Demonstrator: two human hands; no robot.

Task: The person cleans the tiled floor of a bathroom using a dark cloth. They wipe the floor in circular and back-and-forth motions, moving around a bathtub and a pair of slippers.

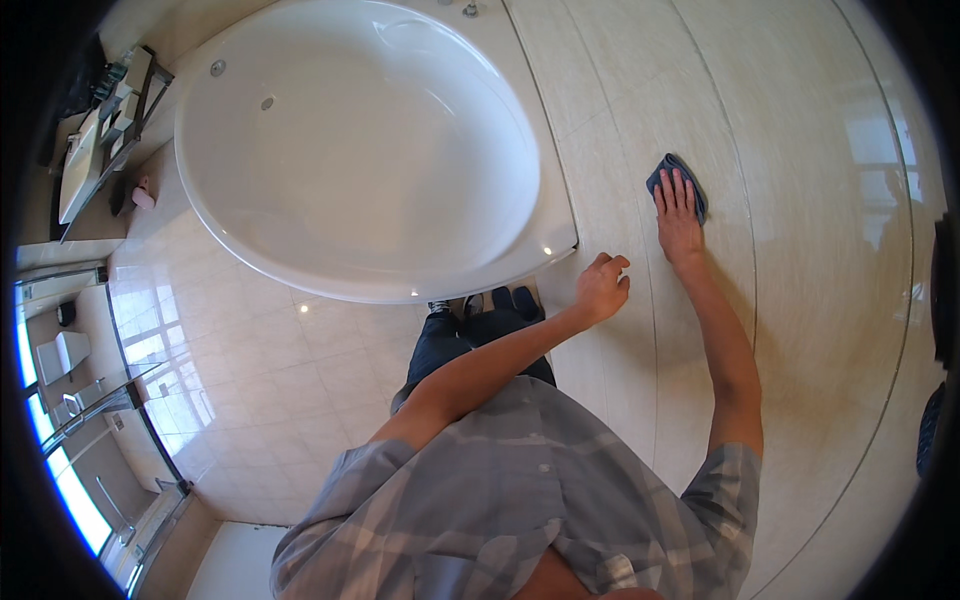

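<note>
My right hand (679,217) is spread flat over a folded dark grey-blue cloth (666,162), holding it against the beige wall tiles (697,315). The cloth's edges show past the fingertips and along the outer side of the hand. Lower and further left, my left hand (604,289) hovers beside the tiled wall, near the corner of the bathtub surround (551,240). Its fingers are loosely curled, and I see nothing in it. A white oval bathtub (360,165) takes up the upper middle of the view, with no water visible in it.
Dark slippers (517,301) are on the floor by the tub's near rim. Glossy floor tiles (300,390) run to the left. A washbasin (81,165) on a counter, a toilet (64,356) and a glass partition (105,405) stand along the left side.
</note>
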